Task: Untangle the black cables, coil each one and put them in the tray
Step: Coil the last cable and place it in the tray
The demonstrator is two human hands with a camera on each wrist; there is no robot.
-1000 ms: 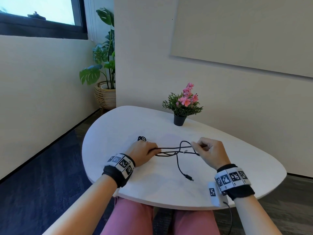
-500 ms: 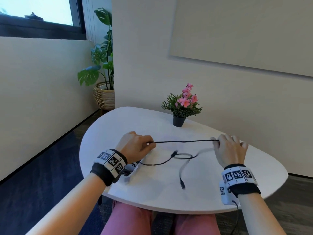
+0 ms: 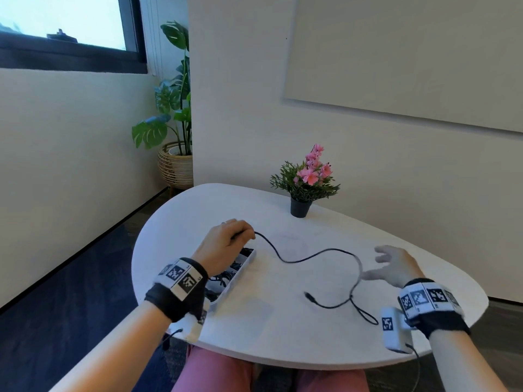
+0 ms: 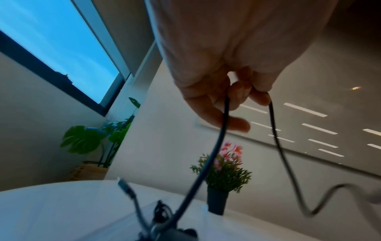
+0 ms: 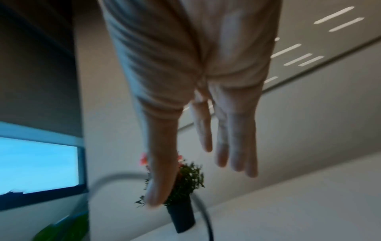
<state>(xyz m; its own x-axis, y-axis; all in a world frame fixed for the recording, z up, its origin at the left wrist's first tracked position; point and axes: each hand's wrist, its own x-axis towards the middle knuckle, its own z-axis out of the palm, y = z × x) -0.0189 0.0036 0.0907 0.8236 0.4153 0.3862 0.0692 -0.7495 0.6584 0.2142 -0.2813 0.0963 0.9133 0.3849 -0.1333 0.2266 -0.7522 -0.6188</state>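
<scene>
A black cable (image 3: 317,254) snakes across the white table (image 3: 283,335) from my left hand (image 3: 229,239) to a loop and plug near the front right. My left hand (image 4: 237,97) pinches that cable above a clear tray (image 3: 240,271) that holds more black cable; two strands hang from its fingers in the left wrist view. My right hand (image 3: 393,264) hovers at the right with fingers spread and holds nothing. In the right wrist view its fingers (image 5: 230,146) are straight and a blurred stretch of cable (image 5: 204,213) curves below them.
A small potted plant with pink flowers (image 3: 304,182) stands at the table's far side by the wall. A large leafy plant in a wicker pot (image 3: 175,162) stands on the floor at the left. My knees sit under the table's near edge.
My right hand let go of the cable and opened; the taut cable dropped slack onto the table. My left hand kept its pinch and moved over the tray.
</scene>
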